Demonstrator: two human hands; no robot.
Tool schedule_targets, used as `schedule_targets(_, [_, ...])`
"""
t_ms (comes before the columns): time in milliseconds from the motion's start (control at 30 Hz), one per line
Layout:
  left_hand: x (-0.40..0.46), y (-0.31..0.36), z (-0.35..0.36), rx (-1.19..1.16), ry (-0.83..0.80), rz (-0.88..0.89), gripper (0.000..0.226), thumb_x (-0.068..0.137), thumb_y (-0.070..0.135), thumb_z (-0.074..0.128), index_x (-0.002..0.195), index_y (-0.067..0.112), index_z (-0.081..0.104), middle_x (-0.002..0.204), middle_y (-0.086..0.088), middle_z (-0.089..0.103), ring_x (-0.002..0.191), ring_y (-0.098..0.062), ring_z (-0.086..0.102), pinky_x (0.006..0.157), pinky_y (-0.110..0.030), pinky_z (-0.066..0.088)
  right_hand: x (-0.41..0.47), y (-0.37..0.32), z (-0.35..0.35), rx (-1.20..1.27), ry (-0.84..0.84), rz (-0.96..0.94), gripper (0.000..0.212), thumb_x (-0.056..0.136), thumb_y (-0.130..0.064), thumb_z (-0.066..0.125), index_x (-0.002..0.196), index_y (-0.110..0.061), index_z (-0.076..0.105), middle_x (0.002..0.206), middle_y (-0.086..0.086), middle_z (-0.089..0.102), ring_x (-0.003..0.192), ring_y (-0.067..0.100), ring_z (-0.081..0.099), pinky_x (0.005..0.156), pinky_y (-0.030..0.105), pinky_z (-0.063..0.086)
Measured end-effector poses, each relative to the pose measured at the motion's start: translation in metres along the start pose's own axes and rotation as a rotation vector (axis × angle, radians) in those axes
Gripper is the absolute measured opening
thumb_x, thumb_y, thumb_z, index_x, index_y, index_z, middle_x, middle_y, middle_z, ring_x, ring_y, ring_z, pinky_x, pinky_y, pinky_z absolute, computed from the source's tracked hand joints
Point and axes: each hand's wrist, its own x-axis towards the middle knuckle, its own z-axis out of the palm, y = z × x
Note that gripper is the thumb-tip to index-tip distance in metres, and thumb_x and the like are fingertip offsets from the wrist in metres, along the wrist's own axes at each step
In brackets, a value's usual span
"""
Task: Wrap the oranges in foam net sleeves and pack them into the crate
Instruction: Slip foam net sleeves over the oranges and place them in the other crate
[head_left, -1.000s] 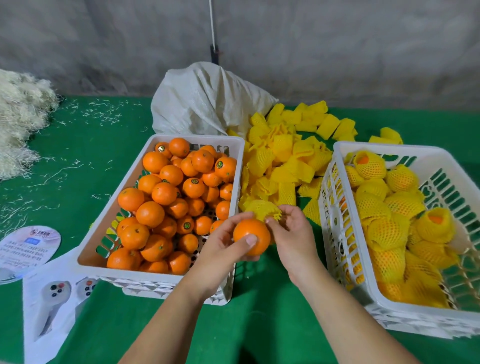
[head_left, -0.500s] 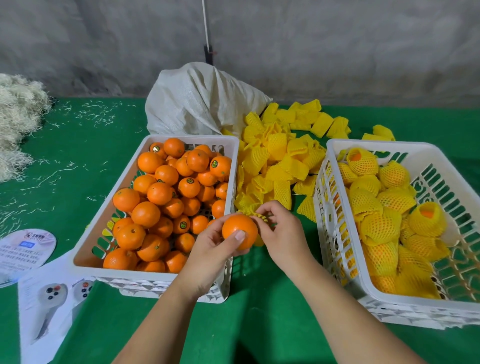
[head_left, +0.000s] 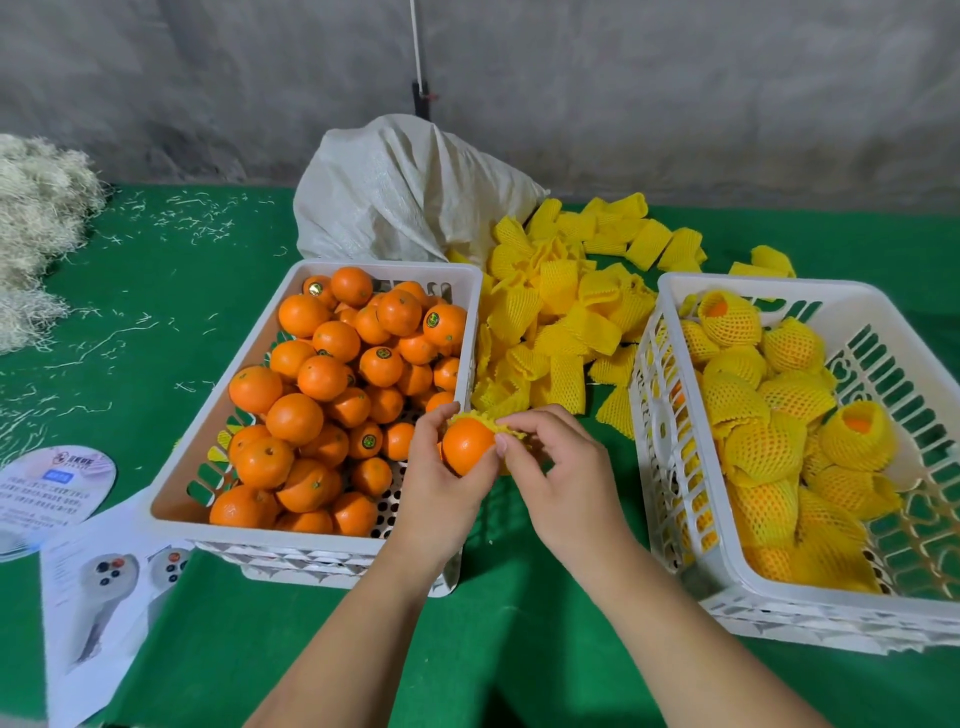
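Observation:
My left hand (head_left: 441, 493) grips a bare orange (head_left: 466, 447) between the two crates. My right hand (head_left: 558, 478) pinches the edge of a yellow foam net sleeve (head_left: 491, 419) that lies over the orange's far top. A white crate (head_left: 208, 457) on the left holds several bare oranges (head_left: 322, 379). The white crate (head_left: 727, 577) on the right holds several oranges wrapped in yellow sleeves (head_left: 763, 447). Loose yellow sleeves (head_left: 561, 312) are heaped behind my hands.
A white woven sack (head_left: 410, 192) lies behind the left crate. Pale shredded straw (head_left: 36, 228) is piled at the far left. Printed leaflets (head_left: 88, 571) lie at the front left on the green cloth (head_left: 156, 291). A grey wall closes the back.
The sleeve has come over the top of the orange, and my right thumb and fingers now pinch its rim. Both hands stay between the crates.

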Motion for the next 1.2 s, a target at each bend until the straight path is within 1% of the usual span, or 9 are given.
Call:
schedule_targets(167, [-0.001,0.004,0.002,0.092,0.045,-0.040,0.061,0.075,0.055,0.067,0.129,0.033,0.053,0.135,-0.012,0.054,0.120,-0.027,0.062,0.101,-0.052,0.056,-0.004,-0.001,0.008,-0.022,0.017,-0.124,0.023,0.098,-0.021,0.068,0.120,-0.012,0.069,0.114,-0.003,0.061,0.107,0.014,0.061,0.089,0.023,0.052])
schedule_targets(300, [0.001,0.001,-0.012,-0.341,-0.148,-0.176,0.060,0.085,0.025,0.067,0.141,0.029,0.045,0.138,-0.012,0.061,0.124,-0.023,0.067,0.101,-0.038,0.057,-0.006,0.004,0.017,-0.006,0.025,-0.003,0.031,0.097,-0.011,0.065,0.128,-0.013,0.064,0.123,-0.004,0.054,0.113,0.007,0.056,0.092,0.020,0.050])
schedule_targets(400, [-0.005,-0.001,-0.018,-0.224,-0.254,-0.107,0.073,0.088,0.015,0.073,0.149,0.034,0.037,0.135,-0.002,0.066,0.128,-0.020,0.064,0.104,-0.034,0.055,-0.003,0.005,0.019,-0.080,0.040,-0.043,0.034,0.094,0.004,0.061,0.124,-0.010,0.068,0.123,0.000,0.058,0.112,0.013,0.058,0.086,0.026,0.055])
schedule_targets(600, [-0.009,0.000,-0.003,-0.149,0.122,0.040,0.052,0.093,0.005,0.078,0.136,0.023,0.054,0.112,0.003,0.077,0.101,-0.015,0.075,0.082,-0.024,0.059,-0.001,-0.002,0.011,-0.187,0.132,-0.282,0.016,0.089,0.002,0.059,0.100,0.000,0.071,0.103,0.011,0.063,0.093,0.027,0.063,0.073,0.036,0.055])
schedule_targets(733, [-0.007,-0.005,0.002,-0.113,0.168,0.040,0.053,0.087,-0.009,0.073,0.124,0.025,0.054,0.094,0.013,0.074,0.083,-0.004,0.069,0.071,-0.020,0.058,-0.021,-0.007,0.024,-0.135,0.097,-0.311,0.020,0.086,-0.009,0.062,0.106,-0.006,0.067,0.109,0.006,0.057,0.100,0.026,0.060,0.081,0.034,0.054])
schedule_targets(833, [-0.005,-0.005,0.001,-0.141,0.189,0.016,0.053,0.077,0.008,0.072,0.119,0.030,0.048,0.101,0.004,0.068,0.082,-0.003,0.066,0.071,-0.025,0.057,-0.022,-0.002,0.025,-0.055,0.117,-0.151,0.031,0.088,-0.017,0.066,0.118,-0.009,0.060,0.119,0.001,0.051,0.110,0.017,0.056,0.088,0.025,0.052])
schedule_targets(900, [-0.004,-0.005,-0.004,-0.182,0.182,-0.012,0.056,0.075,0.023,0.078,0.120,0.036,0.048,0.107,-0.001,0.067,0.091,-0.010,0.067,0.078,-0.034,0.057,-0.019,0.001,0.023,-0.013,0.088,-0.122,0.032,0.092,-0.009,0.066,0.123,-0.009,0.058,0.121,0.000,0.052,0.110,0.009,0.056,0.089,0.019,0.051])
schedule_targets(1000, [-0.004,-0.006,-0.013,-0.206,0.167,-0.008,0.054,0.074,0.033,0.083,0.117,0.047,0.054,0.105,0.005,0.072,0.097,-0.017,0.069,0.083,-0.036,0.058,-0.013,0.004,0.024,-0.064,0.084,-0.124,0.025,0.091,-0.001,0.067,0.115,-0.008,0.066,0.117,0.002,0.057,0.103,0.005,0.056,0.085,0.010,0.047])
schedule_targets(1200, [-0.001,0.002,-0.009,-0.097,0.279,0.018,0.056,0.068,0.035,0.079,0.116,0.042,0.051,0.104,0.005,0.071,0.093,-0.019,0.068,0.080,-0.044,0.056,-0.012,0.000,0.026,-0.061,0.120,-0.221,0.015,0.090,-0.009,0.059,0.101,-0.003,0.064,0.100,0.006,0.061,0.089,0.016,0.058,0.077,0.023,0.050])
